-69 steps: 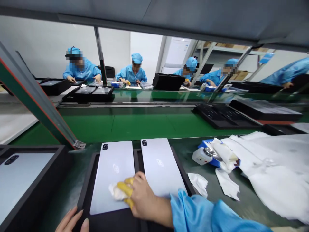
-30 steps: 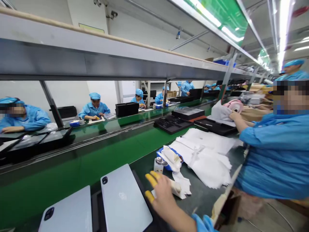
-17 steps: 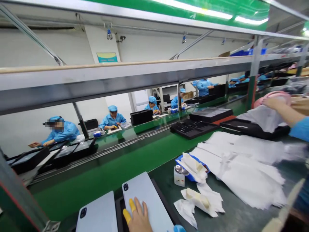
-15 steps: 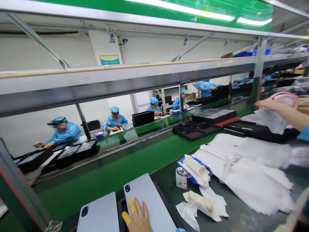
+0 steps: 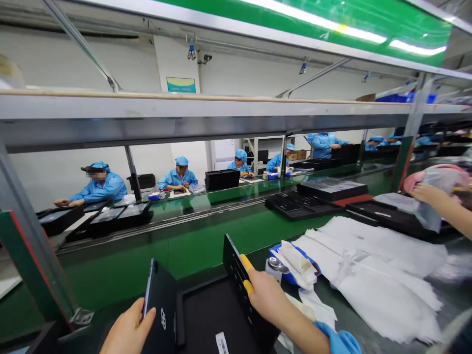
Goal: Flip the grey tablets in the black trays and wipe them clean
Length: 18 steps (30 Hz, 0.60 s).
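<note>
My left hand grips the outer edge of a tablet, which stands tilted on its side with its dark front toward the middle. On the right, my right hand, with yellow finger cots on the thumb and a finger, holds a second tablet by its back, also raised on edge. Its dark front faces left. Between the two tablets shows a black tray with a small white label in it.
Right of my right hand stand a metal-topped bottle and a blue box of wipes. White sheets spread farther right. A co-worker's hand holds plastic film. Black trays sit beyond; a metal post rises at left.
Both tablets, lying back side up before, are now lifted on edge. My left hand has come into view on the left one; my right hand has gone from resting on the right one to gripping it.
</note>
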Each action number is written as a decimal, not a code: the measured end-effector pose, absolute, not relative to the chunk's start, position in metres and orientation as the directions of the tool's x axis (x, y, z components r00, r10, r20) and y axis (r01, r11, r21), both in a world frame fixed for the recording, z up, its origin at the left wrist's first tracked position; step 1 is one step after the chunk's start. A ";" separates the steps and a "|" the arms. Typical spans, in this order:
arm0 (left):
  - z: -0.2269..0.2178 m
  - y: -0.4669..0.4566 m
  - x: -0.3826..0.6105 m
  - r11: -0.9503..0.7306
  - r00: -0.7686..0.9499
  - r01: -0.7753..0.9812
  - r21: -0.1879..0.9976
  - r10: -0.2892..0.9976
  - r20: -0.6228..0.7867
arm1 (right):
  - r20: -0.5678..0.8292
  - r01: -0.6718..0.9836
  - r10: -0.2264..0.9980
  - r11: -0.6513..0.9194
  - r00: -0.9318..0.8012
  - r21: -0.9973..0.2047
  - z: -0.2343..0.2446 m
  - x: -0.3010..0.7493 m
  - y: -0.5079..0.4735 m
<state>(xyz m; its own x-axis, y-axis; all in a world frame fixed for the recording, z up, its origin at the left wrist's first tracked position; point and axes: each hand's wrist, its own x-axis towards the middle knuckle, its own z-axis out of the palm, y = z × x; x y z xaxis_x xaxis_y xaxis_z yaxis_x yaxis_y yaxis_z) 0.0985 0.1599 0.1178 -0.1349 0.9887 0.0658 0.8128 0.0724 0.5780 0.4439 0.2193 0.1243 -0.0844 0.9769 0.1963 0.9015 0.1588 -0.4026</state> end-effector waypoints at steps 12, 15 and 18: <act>0.153 0.154 0.127 0.273 -0.274 0.961 0.042 0.961 0.039 | 0.000 -0.134 0.988 -0.021 -0.154 -0.991 0.030 0.408 0.231; 0.125 0.165 0.147 0.245 -0.247 0.968 0.057 0.968 0.040 | -0.030 -0.279 0.980 -0.086 -0.199 -0.956 -0.001 0.394 0.233; 0.096 0.171 0.164 0.206 -0.209 0.975 0.086 0.977 0.030 | -0.039 -0.236 0.990 -0.071 -0.137 -0.969 -0.020 0.398 0.235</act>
<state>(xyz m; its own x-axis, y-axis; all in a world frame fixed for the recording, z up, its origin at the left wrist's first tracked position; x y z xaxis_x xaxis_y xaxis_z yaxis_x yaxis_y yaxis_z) 0.1637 0.1713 0.0964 -0.2093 0.9774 0.0298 0.9747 0.2061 0.0860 0.3981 0.2348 -0.0202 -0.1368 0.9898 -0.0388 -0.2364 -0.0706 -0.9691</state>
